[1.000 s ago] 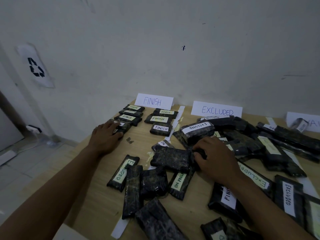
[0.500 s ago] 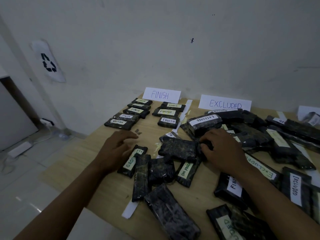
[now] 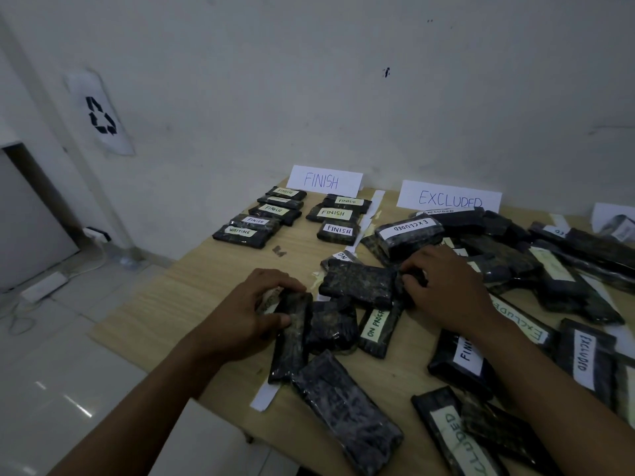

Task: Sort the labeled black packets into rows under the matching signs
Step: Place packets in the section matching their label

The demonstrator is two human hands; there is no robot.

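My left hand (image 3: 251, 312) grips the top end of a green-labelled black packet (image 3: 270, 299), fingers curled over it and thumb at its side; most of the label is hidden. My right hand (image 3: 446, 293) pinches a small dark packet (image 3: 407, 281) at the edge of the pile, beside a face-down packet (image 3: 357, 283). The FINISH sign (image 3: 323, 182) and the EXCLUDED sign (image 3: 448, 199) lean on the wall. Two columns of packets lie under FINISH; the nearest on the left reads WAITING (image 3: 242, 232). An ON PROCESS packet (image 3: 376, 326) lies between my hands.
A loose pile of black packets (image 3: 536, 269) covers the table's right half, partly hiding a third sign (image 3: 608, 214). White paper strips (image 3: 264, 396) mark column borders. The wooden table's left edge (image 3: 144, 307) runs diagonally; a power strip (image 3: 43, 286) lies on the floor.
My left hand came back from the FINISH row to the near packets and took hold of the green-labelled one. My right hand stayed on the pile. The camera tilted down.
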